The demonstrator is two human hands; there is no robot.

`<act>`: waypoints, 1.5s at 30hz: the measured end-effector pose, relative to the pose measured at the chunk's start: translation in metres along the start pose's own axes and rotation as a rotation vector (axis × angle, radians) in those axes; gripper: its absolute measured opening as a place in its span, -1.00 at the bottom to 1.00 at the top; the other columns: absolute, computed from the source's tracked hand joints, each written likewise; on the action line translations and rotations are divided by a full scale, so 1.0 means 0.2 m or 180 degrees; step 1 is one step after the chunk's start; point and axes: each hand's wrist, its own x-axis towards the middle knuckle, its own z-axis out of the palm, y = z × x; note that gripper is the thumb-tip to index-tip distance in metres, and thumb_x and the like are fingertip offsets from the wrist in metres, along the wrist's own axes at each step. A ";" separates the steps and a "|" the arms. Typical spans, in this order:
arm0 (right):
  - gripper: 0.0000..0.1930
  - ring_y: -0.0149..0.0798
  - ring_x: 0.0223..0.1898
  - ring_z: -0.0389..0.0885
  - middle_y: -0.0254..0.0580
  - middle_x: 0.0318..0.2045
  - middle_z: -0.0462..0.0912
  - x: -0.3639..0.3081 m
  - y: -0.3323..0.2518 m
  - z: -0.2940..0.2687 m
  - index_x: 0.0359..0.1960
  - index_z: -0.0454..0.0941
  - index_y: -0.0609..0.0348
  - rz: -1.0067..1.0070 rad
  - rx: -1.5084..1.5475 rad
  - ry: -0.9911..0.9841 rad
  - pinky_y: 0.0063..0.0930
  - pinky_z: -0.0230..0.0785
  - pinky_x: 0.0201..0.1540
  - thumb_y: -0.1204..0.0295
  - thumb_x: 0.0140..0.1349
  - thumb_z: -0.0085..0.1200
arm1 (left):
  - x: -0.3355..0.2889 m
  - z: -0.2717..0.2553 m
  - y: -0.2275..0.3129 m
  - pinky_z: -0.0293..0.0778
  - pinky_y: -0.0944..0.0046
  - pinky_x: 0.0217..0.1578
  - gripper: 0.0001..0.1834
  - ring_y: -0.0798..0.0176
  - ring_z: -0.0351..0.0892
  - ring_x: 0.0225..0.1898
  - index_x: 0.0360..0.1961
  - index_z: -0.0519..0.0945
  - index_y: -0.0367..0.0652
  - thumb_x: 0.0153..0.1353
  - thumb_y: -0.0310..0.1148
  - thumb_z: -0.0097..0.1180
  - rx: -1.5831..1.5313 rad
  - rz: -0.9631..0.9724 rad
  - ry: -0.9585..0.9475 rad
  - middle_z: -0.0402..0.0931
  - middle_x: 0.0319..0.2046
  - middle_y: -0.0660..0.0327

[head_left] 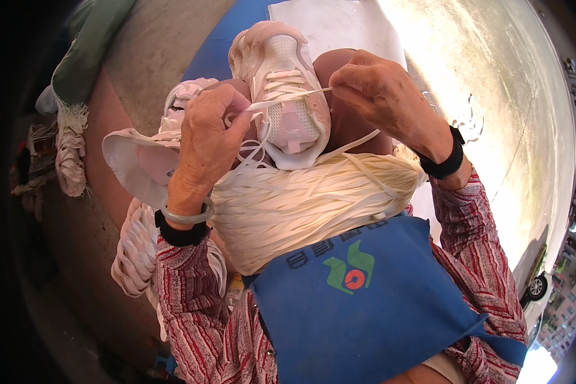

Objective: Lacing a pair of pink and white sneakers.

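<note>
A white and pale pink sneaker (pixel 283 56) rests on my lap between my knees, its toe pointing away from me. A flat cream shoelace (pixel 291 98) runs through its upper eyelets and stretches taut across it. My left hand (pixel 206 144) pinches the lace on the left of the shoe, with loose loops hanging below the fingers. On the right, my right hand (pixel 379 89) pinches the lace's thin end between thumb and fingertips. Behind the heel, a thick bundle of cream laces (pixel 307 201) lies across my lap.
More pale pink and white shoes (pixel 137 160) sit left of my left hand. A bundle of white laces (pixel 136 249) hangs below them. A blue apron (pixel 377 313) covers my front. Several loose laces (pixel 470 121) lie at right. Green cloth (pixel 86 64) hangs at far left.
</note>
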 end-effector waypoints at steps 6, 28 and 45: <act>-0.90 -0.05 -0.29 0.64 -0.12 -0.33 0.65 -0.04 -0.05 -0.07 -0.35 0.65 0.21 0.0208 -0.0243 -0.0180 -0.23 0.50 -0.23 0.47 0.17 0.14 | -0.05 -0.02 0.07 0.38 0.27 -0.49 -0.86 0.30 0.47 -0.58 -0.41 0.55 -0.26 0.20 -0.41 0.20 -0.0762 -0.0810 -0.0196 0.53 -0.59 0.17; -0.73 -0.49 -0.55 0.33 -0.40 -0.59 0.56 -0.06 -0.16 -0.30 -0.26 0.67 0.32 0.1170 0.1440 0.0215 -0.44 0.27 -0.45 0.29 0.35 0.16 | 0.03 -0.01 0.16 0.47 0.23 -0.44 -0.94 0.10 0.59 -0.52 -0.40 0.66 -0.27 0.11 -0.50 0.22 0.0791 0.0750 0.1214 0.63 -0.49 0.10; -0.70 -0.45 -0.77 0.18 -0.33 -0.79 0.29 -0.03 -0.42 -0.29 -0.63 0.60 0.32 -0.0236 0.2760 -0.0479 -0.45 -0.18 -0.71 0.33 0.03 0.39 | -0.14 0.04 -0.02 0.44 0.39 -0.45 -0.87 0.40 0.52 -0.52 -0.27 0.71 -0.25 0.17 -0.47 0.25 -0.0367 -0.0684 0.0788 0.60 -0.47 0.23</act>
